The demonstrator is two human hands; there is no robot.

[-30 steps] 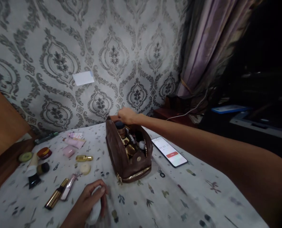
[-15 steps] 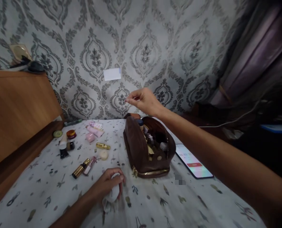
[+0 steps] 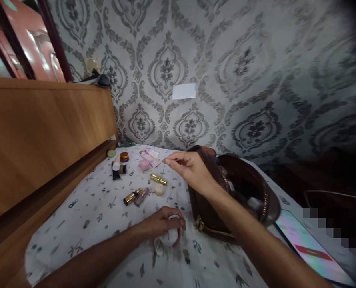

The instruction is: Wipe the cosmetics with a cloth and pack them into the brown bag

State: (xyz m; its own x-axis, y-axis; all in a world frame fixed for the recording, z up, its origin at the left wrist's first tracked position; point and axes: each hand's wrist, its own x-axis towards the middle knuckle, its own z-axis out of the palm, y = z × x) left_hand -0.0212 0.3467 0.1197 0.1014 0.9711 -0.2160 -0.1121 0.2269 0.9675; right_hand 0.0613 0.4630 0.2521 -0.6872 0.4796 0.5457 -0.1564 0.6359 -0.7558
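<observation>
My left hand (image 3: 166,224) is wrapped round a crumpled white cloth (image 3: 167,239) low in the middle of the head view. Pinched together, the fingers of my right hand (image 3: 188,170) hover in front of the open brown bag (image 3: 208,220); whatever they hold, if anything, is too small to name. Left of that hand lie a pink tube (image 3: 149,159), a small pink item (image 3: 144,165), a gold tube (image 3: 159,179) and a round cream-coloured item (image 3: 159,189). Nearer my left forearm are a black-and-gold tube (image 3: 133,197) and a pinkish tube (image 3: 142,197).
A lit phone (image 3: 310,248) lies right of the bag. Several cosmetics, among them a dark red jar (image 3: 124,157) and a white-capped tube (image 3: 116,164), sit at the far left of the patterned sheet (image 3: 91,228). A wooden panel (image 3: 52,136) borders the left side.
The view has turned left, so the items appear further right. My right hand has come down and left, from above the bag's back to beside its left side. My left hand keeps the cloth.
</observation>
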